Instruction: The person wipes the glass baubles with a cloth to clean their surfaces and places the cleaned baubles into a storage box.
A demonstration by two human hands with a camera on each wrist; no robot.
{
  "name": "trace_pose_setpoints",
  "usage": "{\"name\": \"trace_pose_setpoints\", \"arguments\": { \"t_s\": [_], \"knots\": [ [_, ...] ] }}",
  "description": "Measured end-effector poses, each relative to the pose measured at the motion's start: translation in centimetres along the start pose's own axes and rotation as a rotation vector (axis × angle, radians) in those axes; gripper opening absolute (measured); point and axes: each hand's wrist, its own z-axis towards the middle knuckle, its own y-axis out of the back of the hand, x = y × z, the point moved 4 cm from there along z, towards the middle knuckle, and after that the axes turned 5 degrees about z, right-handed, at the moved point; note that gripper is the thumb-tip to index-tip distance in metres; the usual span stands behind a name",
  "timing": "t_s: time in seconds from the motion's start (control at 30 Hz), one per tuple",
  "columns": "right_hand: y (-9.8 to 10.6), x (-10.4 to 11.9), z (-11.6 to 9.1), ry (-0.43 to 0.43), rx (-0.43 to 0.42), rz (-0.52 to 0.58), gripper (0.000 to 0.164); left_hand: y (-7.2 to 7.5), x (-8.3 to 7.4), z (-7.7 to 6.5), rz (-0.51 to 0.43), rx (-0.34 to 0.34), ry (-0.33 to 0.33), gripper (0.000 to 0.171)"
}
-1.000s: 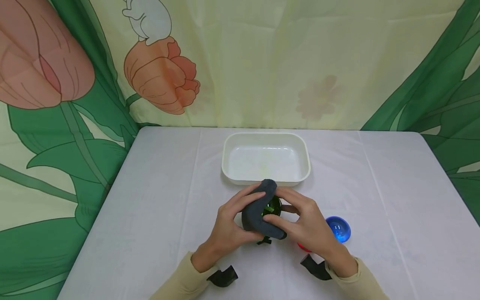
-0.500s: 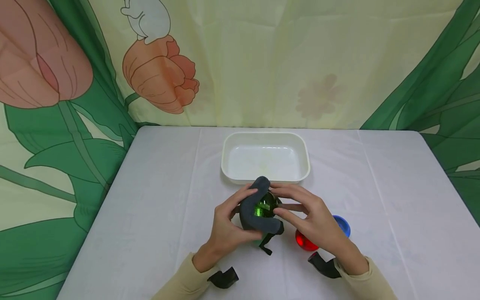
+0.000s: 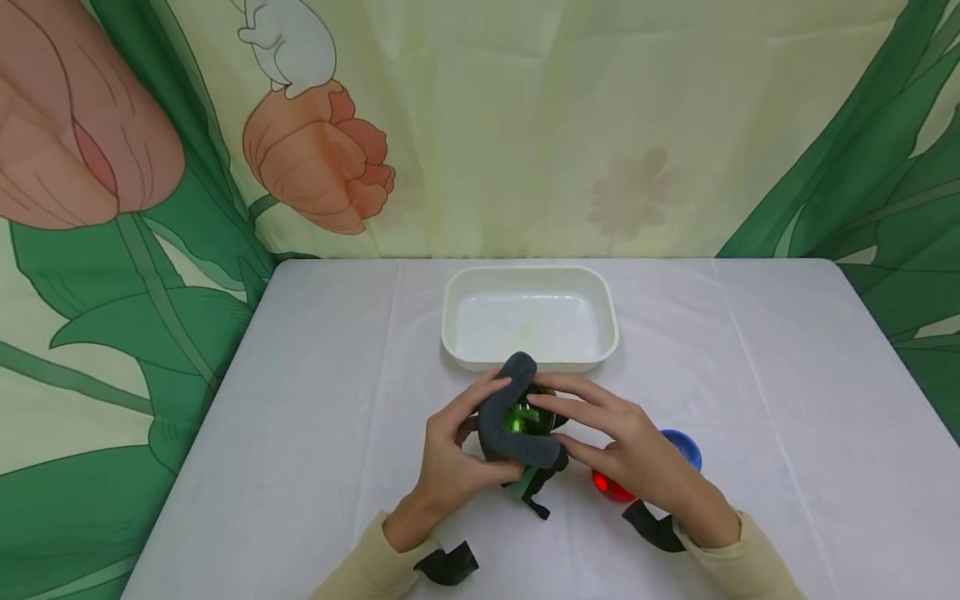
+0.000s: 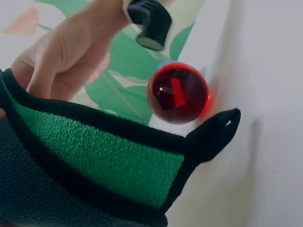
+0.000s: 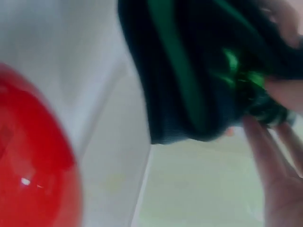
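Left grip point(image 3: 448, 457) around grey-green cloth point(image 3: 492, 423)

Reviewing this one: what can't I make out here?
- Head: part of the green item, hidden by the cloth and right hand.
- Head: the blue item's lower left, behind that hand.
- Right wrist: the red ball's left part, edge-cut; the cloth's texture, blurred.

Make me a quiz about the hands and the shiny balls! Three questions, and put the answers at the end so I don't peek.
1. True or false: the red ball is in the tray.
2. Which ball does the cloth partly wrap? A) red B) green C) yellow
3. Fill in: the red ball is nearer the ____ hand.

Key:
1. False, it's outside.
2. B, the green ball.
3. Right hand.
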Motion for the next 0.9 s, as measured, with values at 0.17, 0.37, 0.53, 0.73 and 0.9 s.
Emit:
{"name": "trace_pose_setpoints", "arguments": {
  "t_s": [0.17, 0.37, 0.53, 0.73, 0.9],
  "knots": [
    [-0.2, 0.4, 0.3, 0.119, -0.049, -0.037, 0.041, 0.1, -0.6, 0.0, -0.028, 0.020, 0.033, 0.076],
    [0.0, 0.7, 0.2, 0.077, -0.047, -0.027, 0.045, 0.1, -1.3, 0.2, -0.034, 0.082, 0.022, 0.076],
    [0.2, 0.6, 0.1, -0.038, -0.024, 0.030, 0.057, 0.1, -1.4, 0.2, -0.018, 0.132, -0.011, 0.079],
    [0.3, 0.5, 0.3, -0.078, -0.016, 0.035, 0.064, 0.2, -1.4, 0.5, -0.019, 0.086, -0.027, 0.077],
    [0.7, 0.8, 0.4, -0.055, -0.072, 0.030, 0.051, 0.2, -1.7, 0.8, 0.003, 0.057, -0.037, 0.076]
  ]
}}
